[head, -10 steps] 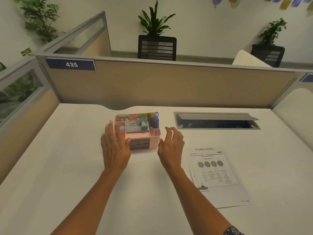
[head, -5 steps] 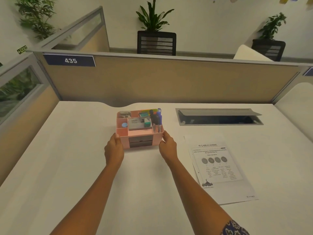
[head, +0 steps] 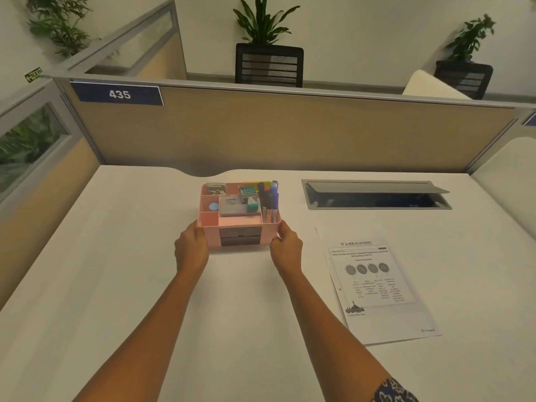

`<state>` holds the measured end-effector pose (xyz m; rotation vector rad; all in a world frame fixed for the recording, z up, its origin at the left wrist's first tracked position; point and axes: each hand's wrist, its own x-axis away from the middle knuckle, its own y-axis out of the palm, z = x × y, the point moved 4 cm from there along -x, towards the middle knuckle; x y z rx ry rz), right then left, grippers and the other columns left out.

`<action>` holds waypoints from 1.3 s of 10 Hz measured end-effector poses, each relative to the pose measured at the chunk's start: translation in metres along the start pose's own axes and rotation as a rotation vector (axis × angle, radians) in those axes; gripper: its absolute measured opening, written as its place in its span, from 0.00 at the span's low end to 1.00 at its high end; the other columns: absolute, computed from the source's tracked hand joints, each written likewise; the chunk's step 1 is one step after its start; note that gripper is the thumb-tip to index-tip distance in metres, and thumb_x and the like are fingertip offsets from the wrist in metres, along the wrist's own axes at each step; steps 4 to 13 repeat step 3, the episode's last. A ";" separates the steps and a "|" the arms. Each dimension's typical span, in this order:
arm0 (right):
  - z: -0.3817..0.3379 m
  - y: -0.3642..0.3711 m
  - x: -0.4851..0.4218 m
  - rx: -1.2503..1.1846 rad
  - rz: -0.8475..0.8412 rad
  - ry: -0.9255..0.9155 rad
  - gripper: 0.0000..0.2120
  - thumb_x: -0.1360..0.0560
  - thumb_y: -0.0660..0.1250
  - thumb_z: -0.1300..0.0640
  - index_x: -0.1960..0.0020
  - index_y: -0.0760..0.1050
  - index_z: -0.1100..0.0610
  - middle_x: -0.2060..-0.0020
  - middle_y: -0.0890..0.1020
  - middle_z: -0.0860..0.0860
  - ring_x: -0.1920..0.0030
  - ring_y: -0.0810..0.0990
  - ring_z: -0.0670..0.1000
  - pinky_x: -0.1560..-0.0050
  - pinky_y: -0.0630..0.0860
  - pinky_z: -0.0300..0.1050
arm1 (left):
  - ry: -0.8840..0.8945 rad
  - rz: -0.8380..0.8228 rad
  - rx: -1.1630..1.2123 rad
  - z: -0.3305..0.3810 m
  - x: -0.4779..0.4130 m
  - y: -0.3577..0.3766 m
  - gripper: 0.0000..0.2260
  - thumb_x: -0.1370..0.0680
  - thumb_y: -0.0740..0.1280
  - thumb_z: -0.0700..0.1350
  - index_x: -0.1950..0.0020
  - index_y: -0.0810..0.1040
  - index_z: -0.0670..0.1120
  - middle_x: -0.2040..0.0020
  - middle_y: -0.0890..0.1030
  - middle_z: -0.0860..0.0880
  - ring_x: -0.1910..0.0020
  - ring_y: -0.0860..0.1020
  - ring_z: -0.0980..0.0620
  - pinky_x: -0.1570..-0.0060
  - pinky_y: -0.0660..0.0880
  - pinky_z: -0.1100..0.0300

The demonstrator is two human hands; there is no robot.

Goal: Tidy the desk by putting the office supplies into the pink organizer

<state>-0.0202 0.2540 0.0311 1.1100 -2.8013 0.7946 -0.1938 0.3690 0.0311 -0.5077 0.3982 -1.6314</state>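
The person is gripping the pink organizer (head: 268, 235) with both hands at its near corners: the left hand (head: 191, 248) is wrapping the near-left corner and the right hand (head: 287, 248) is clasping the near-right one, thumbs lying by the top rim and fingers curling round the side walls. The organizer is sitting toward the far middle of the white desk (head: 116, 256), though I cannot tell whether its base is touching the surface. Blue and black markers (head: 269, 201) are standing upright in its right compartment, a grey box (head: 232, 206) is lying flat in the middle, and a small blue round piece (head: 213, 206) is resting in a left cell. 2 dark drawers (head: 239, 236) are facing the person. A printed sheet (head: 377, 282) is lying to the right, well apart from the organizer, with an open cable hatch (head: 377, 195) beyond it.
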 end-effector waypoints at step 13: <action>-0.003 -0.007 0.007 0.040 -0.039 0.037 0.28 0.19 0.60 0.57 0.23 0.53 0.52 0.25 0.62 0.52 0.27 0.63 0.58 0.32 0.67 0.54 | 0.016 -0.113 -0.082 0.003 0.005 -0.009 0.21 0.18 0.49 0.55 0.33 0.70 0.45 0.38 0.76 0.40 0.43 0.75 0.41 0.43 0.73 0.46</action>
